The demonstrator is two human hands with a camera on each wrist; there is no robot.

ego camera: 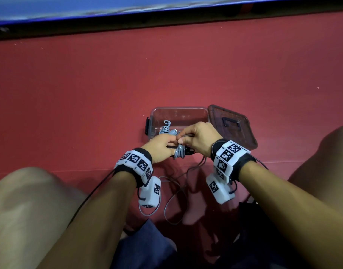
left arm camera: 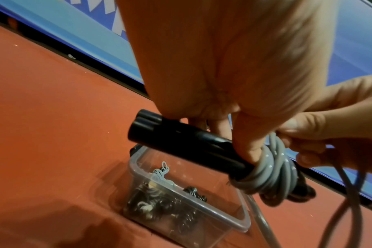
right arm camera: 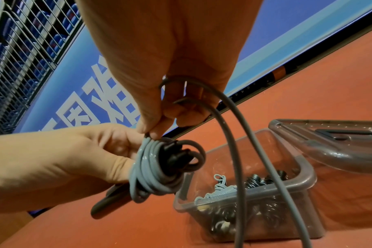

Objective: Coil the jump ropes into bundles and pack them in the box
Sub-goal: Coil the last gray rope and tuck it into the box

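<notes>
A grey jump rope (ego camera: 180, 152) is partly wound round its two black handles (left arm camera: 176, 142), held together above the near edge of the clear plastic box (ego camera: 178, 113). My left hand (ego camera: 163, 147) grips the handles, thumb pressing the coils (left arm camera: 272, 171). My right hand (ego camera: 197, 135) pinches the grey cord (right arm camera: 151, 134) at the coil, with two strands (right arm camera: 234, 134) looping through its fingers and trailing down. The loose cord (ego camera: 176, 193) lies on the floor between my wrists. Inside the box sits another coiled grey rope bundle (ego camera: 165, 130) with dark handles (right arm camera: 261, 180).
The box's clear lid (ego camera: 232, 126) with a dark handle lies against the box's right side. Red floor (ego camera: 108, 84) stretches all round. A blue barrier board (ego camera: 128, 6) runs along the far edge. My bare knees (ego camera: 31, 200) flank the work area.
</notes>
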